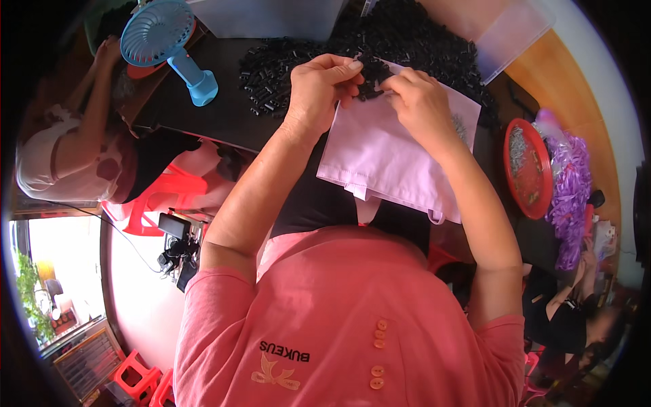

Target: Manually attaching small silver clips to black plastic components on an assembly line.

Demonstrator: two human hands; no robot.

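My left hand point(320, 88) is closed in a pinch, thumb against fingertips, at the near edge of a heap of small black tube-shaped pieces point(285, 71). What it grips is too small to make out. Close beside it, my right hand point(422, 107) also has its fingertips drawn together, and what lies between them is hidden. Some black pieces point(371, 80) show in the gap between both hands. Beneath my hands a lilac cloth bag point(380, 156) is spread over the table edge and my lap. Silvery bits point(458, 126) lie on it by my right wrist.
A blue fan point(200, 85) stands at left on the dark table point(224, 122). Plastic bins point(271, 17) sit behind. At right are a red tray point(521, 197) with small metal parts and purple strips point(568, 183). One person point(74, 152) sits left, another point(563, 312) right.
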